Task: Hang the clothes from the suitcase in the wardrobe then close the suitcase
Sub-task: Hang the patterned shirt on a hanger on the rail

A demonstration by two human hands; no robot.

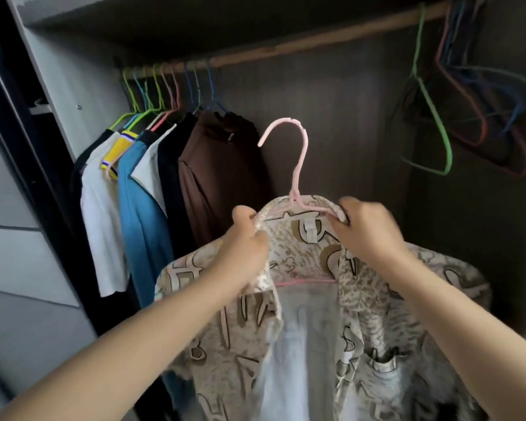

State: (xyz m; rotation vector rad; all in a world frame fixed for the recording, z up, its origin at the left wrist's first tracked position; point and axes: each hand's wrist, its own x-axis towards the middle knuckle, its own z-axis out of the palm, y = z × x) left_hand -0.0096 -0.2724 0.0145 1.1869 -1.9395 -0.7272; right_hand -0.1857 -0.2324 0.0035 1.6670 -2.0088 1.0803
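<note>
A beige patterned shirt (310,256) sits on a pink hanger (298,165), held up in front of the open wardrobe, below the wooden rail (316,41). My left hand (246,235) grips the left side of the shirt's collar. My right hand (368,226) pinches the right side of the collar together with the hanger's shoulder. The hanger's hook points up and left, free of the rail. The suitcase is out of view.
Several garments (170,177) hang on coloured hangers at the rail's left end, the nearest a brown one (222,171). A bunch of empty hangers (468,110) hangs at the right end. The rail between them is bare. A grey wardrobe side panel (67,86) stands at left.
</note>
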